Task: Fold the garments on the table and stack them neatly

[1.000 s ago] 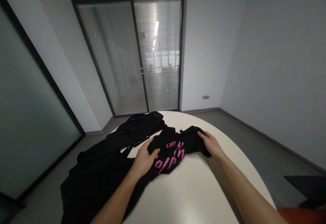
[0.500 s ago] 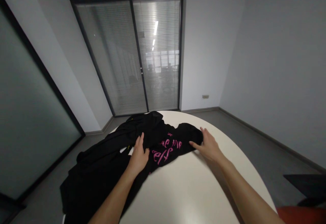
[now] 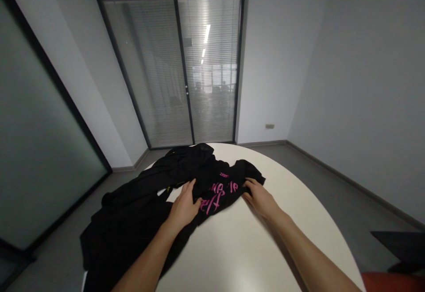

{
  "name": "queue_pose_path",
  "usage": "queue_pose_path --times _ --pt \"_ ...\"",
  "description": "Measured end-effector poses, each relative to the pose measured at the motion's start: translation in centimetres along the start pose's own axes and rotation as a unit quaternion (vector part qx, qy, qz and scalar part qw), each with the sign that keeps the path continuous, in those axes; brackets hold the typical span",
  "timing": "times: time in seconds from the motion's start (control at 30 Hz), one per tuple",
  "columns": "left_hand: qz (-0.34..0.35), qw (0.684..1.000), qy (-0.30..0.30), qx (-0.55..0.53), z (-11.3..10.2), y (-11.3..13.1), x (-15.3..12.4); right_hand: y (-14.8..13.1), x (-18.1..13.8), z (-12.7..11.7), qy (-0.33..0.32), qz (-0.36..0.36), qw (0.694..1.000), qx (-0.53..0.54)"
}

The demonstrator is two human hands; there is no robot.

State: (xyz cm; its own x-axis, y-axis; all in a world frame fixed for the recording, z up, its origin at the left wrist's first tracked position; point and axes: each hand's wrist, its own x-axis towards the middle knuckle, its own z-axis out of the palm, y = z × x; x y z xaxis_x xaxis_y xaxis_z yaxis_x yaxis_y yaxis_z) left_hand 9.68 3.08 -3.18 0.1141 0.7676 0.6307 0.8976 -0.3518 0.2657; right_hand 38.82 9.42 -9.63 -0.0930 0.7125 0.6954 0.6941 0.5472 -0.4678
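A black garment [image 3: 232, 170] with pink lettering, which looks like a T-shirt, lies creased on the white table. My right hand [image 3: 260, 198] pinches its near right edge between thumb and fingers. On its left part rests my left hand [image 3: 185, 204], thumb and fingers closed round a bit of the cloth, the fingertips partly lost against the black. Further left, more black clothing [image 3: 133, 212] is spread in a heap, with a sleeve-like strip [image 3: 159, 170] along its far side. Small yellow marks show beside my left hand.
The round white table [image 3: 232, 247] has a curved edge on the far and right sides. Beyond it stands a glass partition with blinds [image 3: 212, 79]. A dark object [image 3: 398, 243] and something red [image 3: 393, 281] are at the lower right.
My right hand has moved left and drawn its spread fingers together on the shirt's edge. My left hand has shifted slightly right, and the lettering between the hands is more creased.
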Motion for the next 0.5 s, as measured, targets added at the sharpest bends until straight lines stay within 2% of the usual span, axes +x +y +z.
queue_pose_path --times 0.17,0.33,0.4,0.5 --pt "-0.011 0.996 0.061 -0.066 -0.6 -1.8 1.4 2.2 0.6 -0.9 0.041 0.023 0.999 0.017" --pt "-0.042 0.990 0.096 -0.095 -2.0 -3.2 2.5 5.1 0.8 -2.6 0.110 0.067 0.991 -0.029" --pt "-0.048 0.989 0.106 -0.094 -2.6 -3.3 2.6 5.1 0.7 -3.0 0.142 0.098 0.983 -0.067" --pt "-0.056 0.990 0.119 -0.049 -3.5 -2.6 2.2 3.6 0.4 -3.5 0.171 0.156 0.963 -0.138"
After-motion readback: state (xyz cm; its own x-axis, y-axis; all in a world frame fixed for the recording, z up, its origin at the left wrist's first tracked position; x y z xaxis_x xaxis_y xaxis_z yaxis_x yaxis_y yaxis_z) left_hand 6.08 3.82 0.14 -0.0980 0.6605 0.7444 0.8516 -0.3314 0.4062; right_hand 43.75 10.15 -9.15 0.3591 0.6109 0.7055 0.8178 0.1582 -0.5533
